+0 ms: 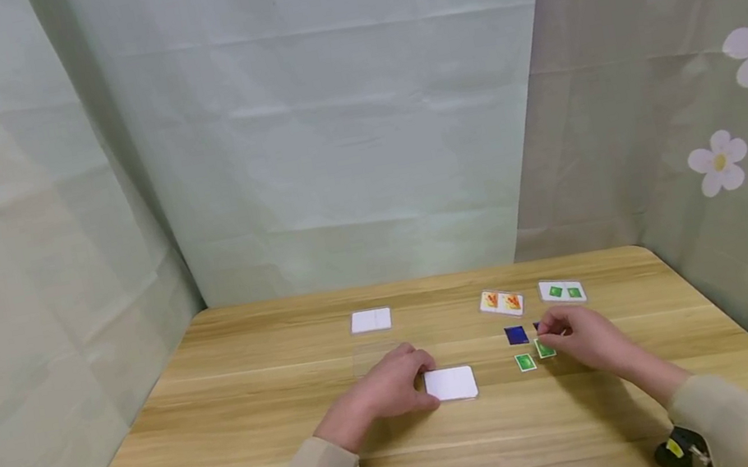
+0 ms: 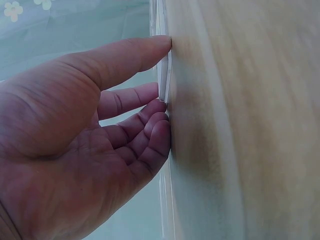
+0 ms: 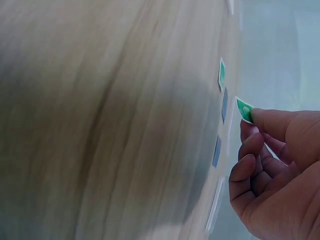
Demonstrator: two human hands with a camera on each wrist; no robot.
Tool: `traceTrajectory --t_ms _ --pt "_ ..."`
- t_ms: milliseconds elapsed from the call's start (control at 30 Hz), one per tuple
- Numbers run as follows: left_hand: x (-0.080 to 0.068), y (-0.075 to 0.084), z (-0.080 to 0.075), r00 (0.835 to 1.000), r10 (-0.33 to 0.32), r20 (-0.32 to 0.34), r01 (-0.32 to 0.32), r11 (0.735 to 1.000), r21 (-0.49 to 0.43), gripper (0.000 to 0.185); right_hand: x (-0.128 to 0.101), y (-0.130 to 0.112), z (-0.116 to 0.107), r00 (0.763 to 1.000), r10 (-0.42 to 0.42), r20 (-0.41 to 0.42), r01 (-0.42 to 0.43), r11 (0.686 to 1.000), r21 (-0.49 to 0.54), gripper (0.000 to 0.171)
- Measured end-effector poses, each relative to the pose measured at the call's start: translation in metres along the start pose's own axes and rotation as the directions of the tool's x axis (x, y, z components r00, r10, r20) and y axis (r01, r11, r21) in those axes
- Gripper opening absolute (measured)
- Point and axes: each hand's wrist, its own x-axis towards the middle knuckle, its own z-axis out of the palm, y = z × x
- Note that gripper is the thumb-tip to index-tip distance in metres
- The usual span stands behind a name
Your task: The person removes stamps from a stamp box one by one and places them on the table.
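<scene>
My left hand (image 1: pixel 389 385) rests low over the table and grips the left end of a blank white card (image 1: pixel 451 384), thumb at the near corner and fingers at the far one. In the left wrist view the card (image 2: pixel 162 75) is seen edge-on between thumb and forefinger. Between thumb and forefinger, my right hand (image 1: pixel 587 335) pinches a small green square card (image 3: pixel 244 110), raised above the table. Another green square card (image 1: pixel 525 362) lies to its left. Behind them is a dark blue square card (image 1: pixel 515 335); a second blue one (image 3: pixel 216 151) is mostly covered by my right fingers in the head view.
At the back lie a white card (image 1: pixel 370 320), a card with two orange pictures (image 1: pixel 502 303) and a card with two green squares (image 1: pixel 562 291). A faint clear sheet (image 1: pixel 367 357) is beyond my left hand. Curtains (image 1: pixel 344 147) enclose the wooden table (image 1: pixel 228 426).
</scene>
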Motion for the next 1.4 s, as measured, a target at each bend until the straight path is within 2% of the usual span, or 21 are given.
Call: traceTrajectory --t_ms 367,867,1400 --pt "0.0 -0.001 -0.001 1.0 0.002 0.004 -0.002 1.0 -0.002 0.044 -0.002 0.014 -0.005 1.0 0.012 -0.007 -0.013 1.0 -0.029 0.009" --pt "-0.002 0.001 -0.003 1.0 0.004 0.001 -0.004 1.0 -0.007 0.043 -0.002 0.018 -0.002 0.998 0.053 0.019 -0.052 0.998 -0.029 0.011" --pt "-0.001 0.002 -0.002 1.0 -0.007 0.007 0.007 1.0 -0.005 0.045 -0.001 0.024 0.005 0.999 0.043 0.027 -0.041 0.996 -0.082 0.012"
